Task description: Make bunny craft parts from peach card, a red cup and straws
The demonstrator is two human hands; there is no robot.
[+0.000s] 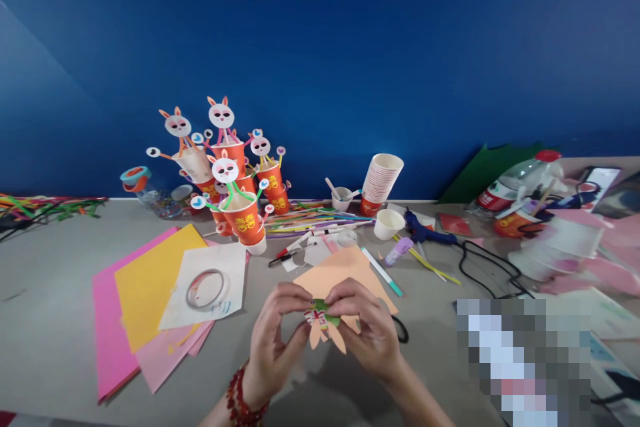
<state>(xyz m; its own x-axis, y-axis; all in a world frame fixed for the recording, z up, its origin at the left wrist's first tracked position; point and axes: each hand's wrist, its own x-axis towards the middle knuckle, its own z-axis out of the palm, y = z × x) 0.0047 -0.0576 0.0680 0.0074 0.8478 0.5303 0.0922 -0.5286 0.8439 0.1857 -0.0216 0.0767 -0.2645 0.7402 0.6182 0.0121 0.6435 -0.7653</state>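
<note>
Low over the front of the table, a small paper cutout (pixel 319 317) is held between both hands. Its face towards me carries green, white and red print, and pale orange pointed pieces hang from its lower edge. My left hand (pixel 274 337) pinches the left side between thumb and fingers; a red bead bracelet circles that wrist. On the other side, my right hand (pixel 367 330) has its fingers closed on the green part and hides some of it. Just behind the hands lies a sheet of pale orange paper (pixel 345 263).
Paper cup figures with rabbit faces (pixel 245 217) stand back left. Coloured paper (pixel 107 320) and a tape roll (pixel 205 289) lie left. Stacked cups (pixel 383 180), a glue stick (pixel 399 250) and a blue glue gun (pixel 425 230) with black cable sit behind; a bottle (pixel 520 180) stands right.
</note>
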